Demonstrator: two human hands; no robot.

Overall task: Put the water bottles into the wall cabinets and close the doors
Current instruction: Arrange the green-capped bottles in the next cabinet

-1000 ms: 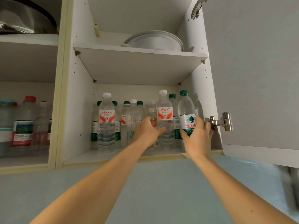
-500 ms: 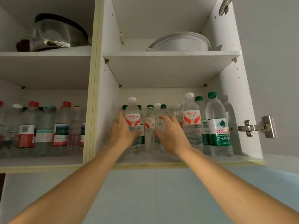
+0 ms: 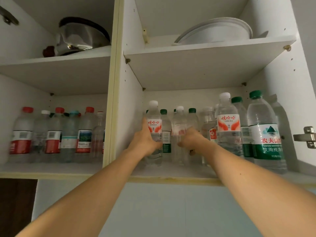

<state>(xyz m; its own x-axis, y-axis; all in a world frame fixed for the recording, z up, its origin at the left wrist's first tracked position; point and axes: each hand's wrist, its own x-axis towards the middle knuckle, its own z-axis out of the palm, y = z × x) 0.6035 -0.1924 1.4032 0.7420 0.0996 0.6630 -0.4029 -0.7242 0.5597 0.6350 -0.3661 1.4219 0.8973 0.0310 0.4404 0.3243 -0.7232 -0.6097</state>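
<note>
Inside the open white wall cabinet (image 3: 130, 103), on its bottom shelf, the left hand (image 3: 145, 139) wraps a white-capped clear plastic bottle with an orange-red label (image 3: 154, 132); just right of that bottle, the right hand (image 3: 191, 139) curls around a clear white-capped bottle (image 3: 178, 129); further right stands a green-labelled bottle (image 3: 266, 134).

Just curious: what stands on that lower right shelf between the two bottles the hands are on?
In the head view, a green-capped bottle stands between the left hand's white-capped bottle and the right hand's clear bottle.
</note>
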